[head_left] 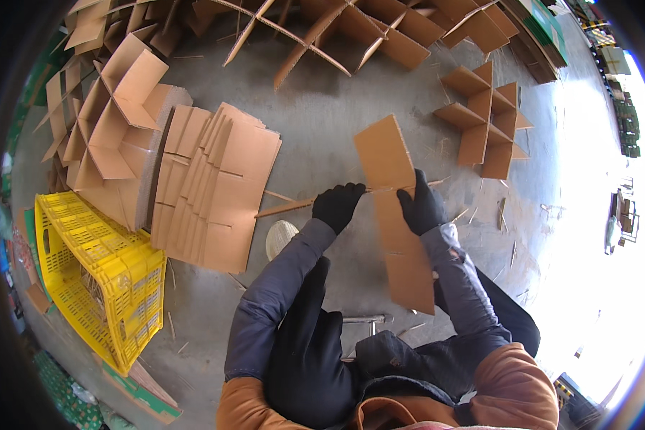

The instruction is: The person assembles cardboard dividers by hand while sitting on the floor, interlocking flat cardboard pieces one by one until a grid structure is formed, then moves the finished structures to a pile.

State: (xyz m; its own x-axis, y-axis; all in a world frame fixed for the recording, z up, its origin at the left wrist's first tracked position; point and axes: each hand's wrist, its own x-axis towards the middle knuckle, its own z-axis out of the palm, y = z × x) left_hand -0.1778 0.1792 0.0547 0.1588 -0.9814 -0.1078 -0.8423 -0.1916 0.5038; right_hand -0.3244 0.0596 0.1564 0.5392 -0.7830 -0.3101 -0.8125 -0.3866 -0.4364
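Both of my hands wear black gloves. My left hand (338,206) is closed round a narrow cardboard strip (287,208), seen nearly edge-on and pointing left. Fingers and thumb of my right hand (423,206) grip the right edge of a long slotted cardboard divider (403,247), held above the floor in front of me. The two pieces meet at a slot in the divider, beside my right thumb. How deep one sits in the other I cannot tell. Left of my left hand lies a fanned stack of slotted cardboard dividers (226,190).
A yellow plastic crate (111,265) lies on its side at the left. Assembled cardboard grids stand at the right (486,125), far left (115,118) and top (330,46). Cardboard scraps (504,215) litter the grey floor. A metal bar (365,319) shows between my legs.
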